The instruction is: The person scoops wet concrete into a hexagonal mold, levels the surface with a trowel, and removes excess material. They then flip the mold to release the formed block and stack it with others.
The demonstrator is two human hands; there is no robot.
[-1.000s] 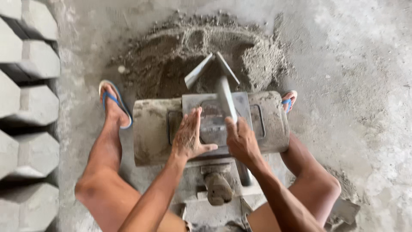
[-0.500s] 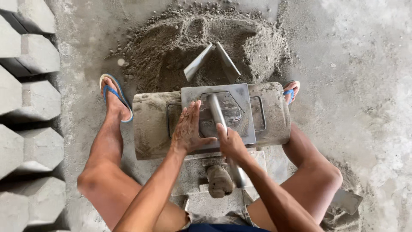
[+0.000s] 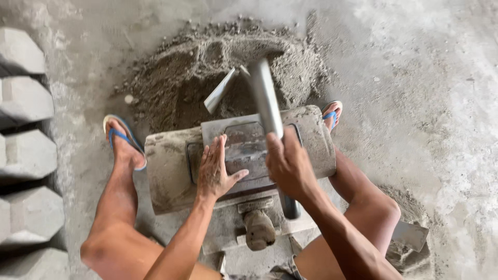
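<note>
My left hand [image 3: 215, 171] lies flat, fingers spread, on a dark metal plate [image 3: 249, 142] set in a cement-caked grey mould [image 3: 166, 176] between my knees. My right hand [image 3: 288, 166] grips the handle of a metal hammer [image 3: 264, 98]. The hammer is lifted above the plate, with its head over the pile beyond. Below the plate sits a lumpy, cement-crusted knob [image 3: 258, 231].
A heap of damp grey mortar mix [image 3: 197, 67] lies just past the mould with a trowel blade [image 3: 220, 91] stuck in it. Finished hexagonal concrete blocks [image 3: 26, 155] line the left edge. My feet in blue sandals [image 3: 122, 142] [image 3: 332, 114] flank the mould. A metal sheet [image 3: 410, 236] lies at my right.
Half a second ago the hammer was down on the plate; now my right hand has swung it back up. My left hand stays pressed on the plate.
</note>
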